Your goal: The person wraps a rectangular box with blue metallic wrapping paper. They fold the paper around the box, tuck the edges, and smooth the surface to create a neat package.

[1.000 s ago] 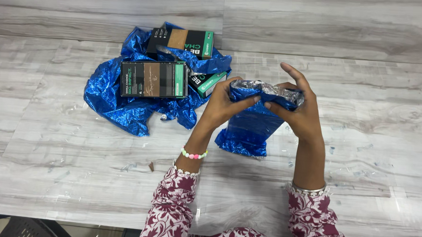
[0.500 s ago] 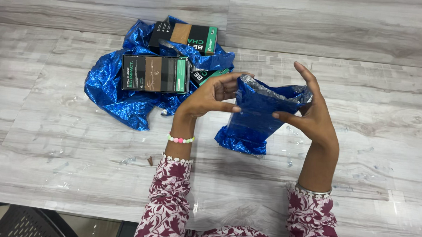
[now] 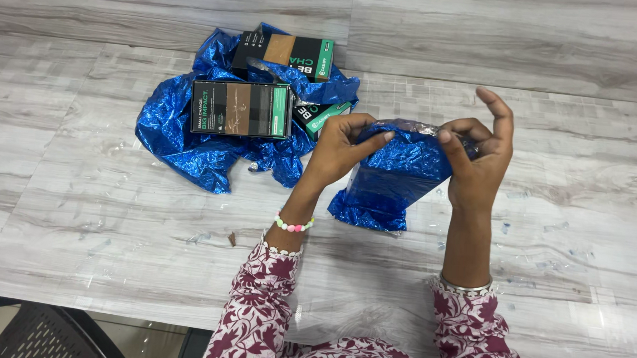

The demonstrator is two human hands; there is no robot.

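Hands (image 3: pixel 413 151) pinch blue foil parcel (image 3: pixel 390 178) beside 3 boxes (image 3: pixel 241 109) on crumpled foil (image 3: pixel 184 141).

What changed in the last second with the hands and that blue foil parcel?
Half a second ago both hands had opened away from the top of the blue foil parcel. Now the left hand and right hand have closed in again and pinch its top edge, folding the foil over. The parcel stays standing on the table. The loose blue foil and the dark boxes on it lie as before.
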